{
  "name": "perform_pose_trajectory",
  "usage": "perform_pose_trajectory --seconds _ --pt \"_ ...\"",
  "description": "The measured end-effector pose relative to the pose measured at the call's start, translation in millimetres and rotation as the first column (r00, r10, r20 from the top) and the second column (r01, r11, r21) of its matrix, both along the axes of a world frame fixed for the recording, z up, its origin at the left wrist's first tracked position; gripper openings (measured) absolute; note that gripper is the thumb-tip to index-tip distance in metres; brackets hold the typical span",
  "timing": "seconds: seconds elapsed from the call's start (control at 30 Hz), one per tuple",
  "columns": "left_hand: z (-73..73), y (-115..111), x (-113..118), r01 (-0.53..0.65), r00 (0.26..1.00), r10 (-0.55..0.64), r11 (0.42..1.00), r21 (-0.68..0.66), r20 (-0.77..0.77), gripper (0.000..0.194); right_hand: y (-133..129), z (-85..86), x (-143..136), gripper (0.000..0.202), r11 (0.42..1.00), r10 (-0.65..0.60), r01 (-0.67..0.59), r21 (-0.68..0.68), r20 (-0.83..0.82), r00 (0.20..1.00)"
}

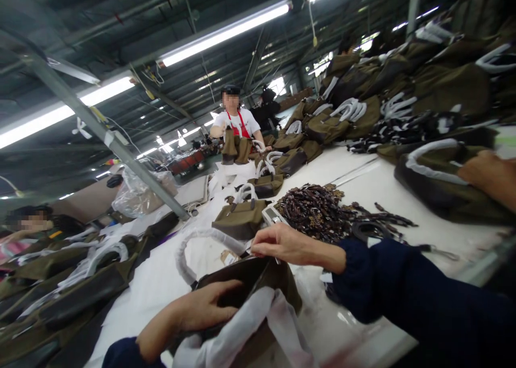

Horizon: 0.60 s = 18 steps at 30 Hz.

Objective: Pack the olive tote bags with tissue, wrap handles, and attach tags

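An olive-green handbag with dark trim (288, 284) stands before me, its zip-edged mouth open. White wrapping covers its far handle (183, 250) and near handle (242, 322). My left hand (197, 309) grips the left end of the bag, its fingers reaching into the mouth and partly hidden. My right hand (282, 244) is closed in a pinch at the far rim, by the base of the far handle; what lies between its fingertips is too small to make out. Just left of those fingertips hangs a small paper tag (228, 258).
Beyond the bag lie a pile of brown straps (310, 209), a white device (274, 215) and a black tape roll (371, 230). More handbags (242, 217) line the table. Another person's hand (489, 177) touches a bag at right. A co-worker (237, 121) stands at the far end.
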<state>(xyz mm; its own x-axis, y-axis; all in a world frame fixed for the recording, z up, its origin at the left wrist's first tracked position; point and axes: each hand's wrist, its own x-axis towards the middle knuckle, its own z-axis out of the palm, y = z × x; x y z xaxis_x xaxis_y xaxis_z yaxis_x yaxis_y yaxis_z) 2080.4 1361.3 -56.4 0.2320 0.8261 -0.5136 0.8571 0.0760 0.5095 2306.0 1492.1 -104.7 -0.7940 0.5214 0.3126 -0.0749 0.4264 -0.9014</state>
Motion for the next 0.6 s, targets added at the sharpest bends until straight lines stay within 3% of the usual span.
perform_pose_trajectory --seconds 0.1,0.17,0.27,0.33,0.4,0.47,0.6 --pt "-5.2 -3.5 4.2 -0.036 0.999 0.036 0.999 -0.006 -0.018 0.064 -2.4 3.3 3.6 0.022 0.985 0.028 -0.039 0.169 0.064 0.998" --pt "-7.0 -4.4 5.8 -0.036 0.999 0.036 0.999 0.01 -0.012 0.064 -8.7 10.2 3.2 0.022 0.944 0.075 -0.112 0.311 0.129 0.989" --pt "-10.9 -2.9 6.2 -0.015 1.0 0.014 0.999 0.033 0.02 0.069 -21.3 17.5 0.4 0.026 0.822 0.112 -0.247 0.513 0.279 0.954" --pt "-16.4 1.1 4.8 -0.014 0.999 0.012 0.999 0.045 0.033 0.083 -29.0 18.3 -0.5 0.03 0.731 0.073 -0.287 0.618 0.348 0.935" --pt "-24.3 7.8 2.2 -0.01 1.0 0.009 0.999 0.048 0.03 0.098 -34.6 16.9 -0.2 0.032 0.674 0.041 -0.294 0.678 0.363 0.931" --pt "-32.8 16.4 -1.2 0.008 1.0 -0.009 0.998 0.064 0.022 0.109 -38.0 14.6 0.4 0.032 0.651 0.024 -0.284 0.704 0.355 0.934" --pt "-40.1 30.3 -8.8 0.07 0.997 -0.072 0.99 0.125 0.017 0.105 -39.8 11.4 -1.1 0.032 0.619 -0.041 -0.238 0.749 0.334 0.942"
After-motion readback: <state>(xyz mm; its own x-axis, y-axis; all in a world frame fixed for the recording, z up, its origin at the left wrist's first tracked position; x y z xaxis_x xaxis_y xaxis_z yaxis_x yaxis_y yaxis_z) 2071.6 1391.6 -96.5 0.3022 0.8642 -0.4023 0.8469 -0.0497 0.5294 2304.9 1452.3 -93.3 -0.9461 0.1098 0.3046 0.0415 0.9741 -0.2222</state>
